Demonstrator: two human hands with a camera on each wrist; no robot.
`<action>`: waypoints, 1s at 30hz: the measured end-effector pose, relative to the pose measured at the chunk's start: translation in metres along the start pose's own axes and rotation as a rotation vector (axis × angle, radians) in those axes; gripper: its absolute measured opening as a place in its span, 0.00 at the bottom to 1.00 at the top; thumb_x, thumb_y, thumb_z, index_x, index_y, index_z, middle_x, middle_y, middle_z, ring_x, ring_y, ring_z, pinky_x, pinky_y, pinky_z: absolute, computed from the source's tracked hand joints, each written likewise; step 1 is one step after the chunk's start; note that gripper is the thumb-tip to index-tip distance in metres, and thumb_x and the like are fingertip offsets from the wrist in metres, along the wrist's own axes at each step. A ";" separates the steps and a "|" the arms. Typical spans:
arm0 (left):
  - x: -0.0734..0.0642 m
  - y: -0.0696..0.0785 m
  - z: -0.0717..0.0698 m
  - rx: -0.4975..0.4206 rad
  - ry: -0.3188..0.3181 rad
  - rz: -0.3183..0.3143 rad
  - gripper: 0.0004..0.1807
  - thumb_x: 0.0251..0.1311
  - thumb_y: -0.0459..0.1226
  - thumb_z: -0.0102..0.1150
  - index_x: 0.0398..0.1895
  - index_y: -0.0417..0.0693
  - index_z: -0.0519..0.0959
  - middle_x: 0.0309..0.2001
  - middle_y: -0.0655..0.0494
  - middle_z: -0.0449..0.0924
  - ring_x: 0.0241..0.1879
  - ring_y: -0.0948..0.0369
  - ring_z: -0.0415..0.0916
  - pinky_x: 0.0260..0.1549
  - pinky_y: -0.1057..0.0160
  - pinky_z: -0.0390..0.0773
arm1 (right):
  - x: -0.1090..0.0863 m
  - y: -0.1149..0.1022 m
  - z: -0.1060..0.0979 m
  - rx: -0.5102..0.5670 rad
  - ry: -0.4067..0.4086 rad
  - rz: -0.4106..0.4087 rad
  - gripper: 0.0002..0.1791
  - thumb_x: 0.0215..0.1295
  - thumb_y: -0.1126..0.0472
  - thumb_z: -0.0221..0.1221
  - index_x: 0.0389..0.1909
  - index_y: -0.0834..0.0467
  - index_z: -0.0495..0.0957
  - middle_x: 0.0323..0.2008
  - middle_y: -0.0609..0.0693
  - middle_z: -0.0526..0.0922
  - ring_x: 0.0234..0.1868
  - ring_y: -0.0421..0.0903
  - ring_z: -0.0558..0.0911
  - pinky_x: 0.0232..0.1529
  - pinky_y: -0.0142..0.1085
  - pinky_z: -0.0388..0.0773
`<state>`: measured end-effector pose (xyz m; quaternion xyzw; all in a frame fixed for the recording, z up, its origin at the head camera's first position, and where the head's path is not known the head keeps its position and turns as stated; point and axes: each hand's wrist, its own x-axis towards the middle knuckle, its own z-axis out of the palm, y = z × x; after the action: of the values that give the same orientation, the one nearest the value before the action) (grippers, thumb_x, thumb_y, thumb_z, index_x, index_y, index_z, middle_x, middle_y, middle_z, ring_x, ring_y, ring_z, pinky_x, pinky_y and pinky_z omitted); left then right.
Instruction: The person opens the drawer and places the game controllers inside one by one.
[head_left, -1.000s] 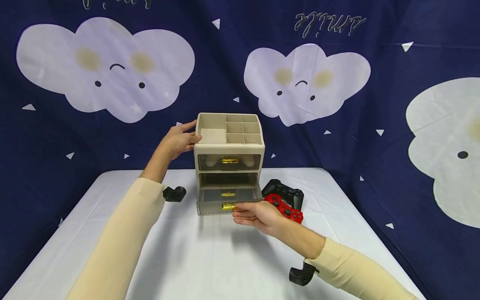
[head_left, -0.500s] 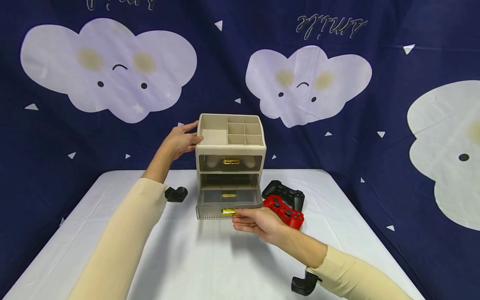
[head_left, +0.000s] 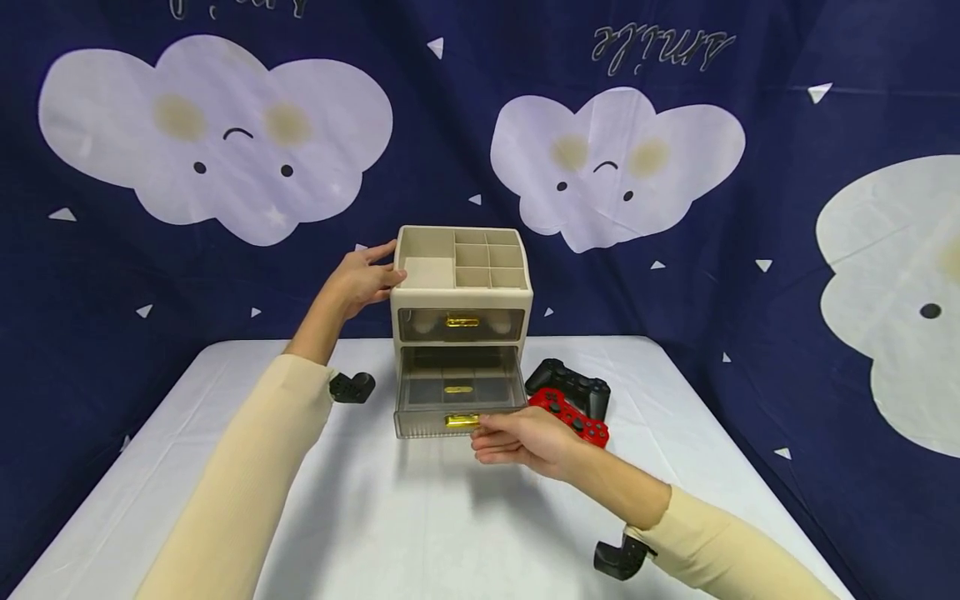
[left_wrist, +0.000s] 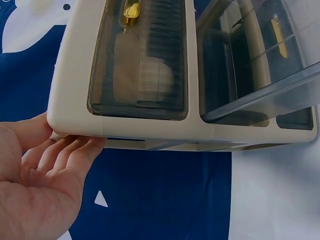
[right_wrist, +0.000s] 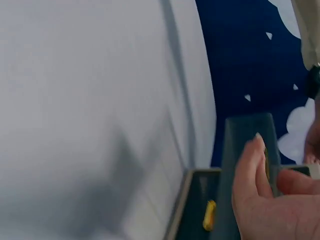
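A cream desktop drawer organizer (head_left: pixel 461 297) stands at the back of the table, its middle drawer (head_left: pixel 423 423) pulled well out. This drawer is smoky and see-through, with no contents showing. My right hand (head_left: pixel 528 437) pinches the right end of its gold handle (head_left: pixel 460 421), thumb on top and the other fingers below. In the right wrist view, the thumb and fingers come together around the handle. My left hand (head_left: pixel 360 283) holds the organizer's upper left side, thumb over the top rim. The left wrist view shows the left fingers (left_wrist: pixel 75 155) against the side wall.
Right of the organizer lie a black game controller (head_left: pixel 573 385) and a red game controller (head_left: pixel 564 410), the red one partly behind my right hand. The top drawer (head_left: pixel 427 325) and bottom drawer are closed. A dark blue cloud-print curtain (head_left: pixel 442 125) hangs behind the white table (head_left: pixel 405 533).
The middle drawer has come slightly further out toward me, the right hand moving with it and then shifting a little right along the handle. The left hand keeps its place.
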<state>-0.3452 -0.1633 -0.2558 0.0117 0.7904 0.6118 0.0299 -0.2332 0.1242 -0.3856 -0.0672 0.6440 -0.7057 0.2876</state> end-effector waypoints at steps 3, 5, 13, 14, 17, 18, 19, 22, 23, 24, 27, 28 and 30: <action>0.000 0.001 0.000 0.000 -0.002 -0.003 0.40 0.74 0.33 0.56 0.82 0.61 0.51 0.79 0.47 0.57 0.72 0.52 0.68 0.67 0.54 0.74 | -0.005 -0.012 -0.010 -0.109 -0.053 0.022 0.21 0.72 0.61 0.60 0.53 0.77 0.79 0.35 0.54 0.90 0.37 0.46 0.90 0.49 0.42 0.87; 0.000 0.002 0.000 0.004 0.000 -0.007 0.40 0.74 0.33 0.56 0.82 0.62 0.51 0.79 0.47 0.58 0.71 0.52 0.68 0.67 0.54 0.74 | -0.009 -0.021 -0.018 -0.181 -0.088 0.013 0.20 0.71 0.61 0.60 0.53 0.75 0.81 0.36 0.53 0.91 0.38 0.45 0.90 0.48 0.42 0.87; 0.000 0.002 0.000 0.017 0.012 -0.010 0.39 0.74 0.34 0.56 0.82 0.63 0.51 0.78 0.48 0.58 0.72 0.52 0.68 0.66 0.55 0.75 | -0.022 -0.055 -0.047 -0.215 -0.118 -0.031 0.17 0.72 0.63 0.59 0.53 0.71 0.81 0.38 0.51 0.90 0.35 0.43 0.88 0.43 0.35 0.87; 0.000 0.002 0.000 0.015 0.013 -0.010 0.39 0.74 0.34 0.56 0.82 0.63 0.51 0.78 0.48 0.58 0.71 0.52 0.68 0.66 0.55 0.75 | -0.022 -0.058 -0.050 -0.214 -0.106 -0.028 0.17 0.72 0.63 0.59 0.53 0.71 0.82 0.37 0.51 0.90 0.35 0.43 0.88 0.42 0.34 0.87; 0.000 0.001 -0.001 0.014 0.017 -0.010 0.39 0.74 0.34 0.56 0.82 0.63 0.52 0.78 0.48 0.59 0.71 0.52 0.69 0.66 0.55 0.75 | -0.025 -0.064 -0.060 -0.229 -0.055 -0.030 0.18 0.72 0.62 0.59 0.56 0.70 0.81 0.37 0.50 0.88 0.34 0.43 0.86 0.43 0.34 0.87; -0.001 0.001 -0.001 0.014 0.016 -0.010 0.39 0.74 0.34 0.56 0.82 0.63 0.52 0.78 0.47 0.59 0.71 0.52 0.69 0.66 0.55 0.75 | -0.025 -0.065 -0.064 -0.238 -0.037 -0.036 0.19 0.72 0.62 0.59 0.57 0.70 0.80 0.38 0.50 0.88 0.35 0.43 0.86 0.44 0.35 0.87; -0.001 0.000 -0.001 0.014 0.015 -0.009 0.39 0.74 0.34 0.56 0.82 0.63 0.52 0.78 0.47 0.59 0.71 0.52 0.70 0.66 0.55 0.75 | -0.026 -0.066 -0.068 -0.249 -0.012 -0.044 0.20 0.72 0.62 0.59 0.58 0.71 0.79 0.38 0.49 0.88 0.35 0.43 0.85 0.45 0.35 0.87; -0.001 0.000 0.000 0.019 0.013 -0.005 0.39 0.74 0.34 0.56 0.82 0.63 0.52 0.78 0.48 0.59 0.71 0.52 0.70 0.66 0.55 0.75 | -0.029 -0.067 -0.080 -0.306 0.075 -0.084 0.23 0.70 0.62 0.61 0.61 0.73 0.76 0.40 0.48 0.88 0.37 0.43 0.86 0.47 0.36 0.87; -0.001 0.000 0.000 0.022 0.013 -0.004 0.39 0.74 0.35 0.56 0.82 0.63 0.52 0.78 0.48 0.59 0.71 0.52 0.70 0.66 0.55 0.75 | -0.029 -0.066 -0.083 -0.329 0.108 -0.099 0.24 0.70 0.62 0.62 0.61 0.73 0.76 0.40 0.48 0.88 0.37 0.44 0.86 0.47 0.36 0.87; -0.002 0.000 0.001 0.023 0.012 -0.002 0.39 0.74 0.35 0.56 0.82 0.63 0.52 0.78 0.48 0.59 0.71 0.52 0.70 0.66 0.55 0.75 | -0.030 -0.065 -0.087 -0.355 0.140 -0.113 0.25 0.69 0.61 0.63 0.61 0.72 0.76 0.41 0.48 0.88 0.38 0.44 0.86 0.47 0.36 0.87; -0.002 0.001 0.001 0.017 0.011 0.003 0.39 0.74 0.34 0.56 0.82 0.63 0.51 0.78 0.48 0.59 0.71 0.52 0.70 0.66 0.55 0.75 | -0.031 -0.062 -0.095 -0.415 0.222 -0.141 0.26 0.67 0.59 0.65 0.61 0.70 0.77 0.42 0.49 0.88 0.38 0.46 0.86 0.45 0.35 0.87; -0.002 0.001 0.002 0.013 0.010 0.004 0.39 0.74 0.34 0.56 0.82 0.62 0.51 0.78 0.47 0.59 0.71 0.52 0.69 0.66 0.55 0.75 | -0.031 -0.060 -0.098 -0.430 0.242 -0.148 0.25 0.66 0.59 0.66 0.60 0.69 0.78 0.43 0.49 0.88 0.38 0.46 0.86 0.45 0.35 0.86; -0.002 0.000 0.002 0.005 0.004 0.008 0.39 0.74 0.34 0.56 0.82 0.61 0.51 0.78 0.47 0.59 0.71 0.51 0.69 0.66 0.55 0.75 | -0.031 -0.056 -0.101 -0.460 0.280 -0.158 0.25 0.66 0.58 0.67 0.59 0.67 0.80 0.44 0.49 0.88 0.38 0.47 0.86 0.45 0.35 0.86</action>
<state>-0.3432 -0.1616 -0.2558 0.0139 0.7920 0.6099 0.0257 -0.2723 0.2279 -0.3398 -0.0827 0.8134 -0.5637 0.1171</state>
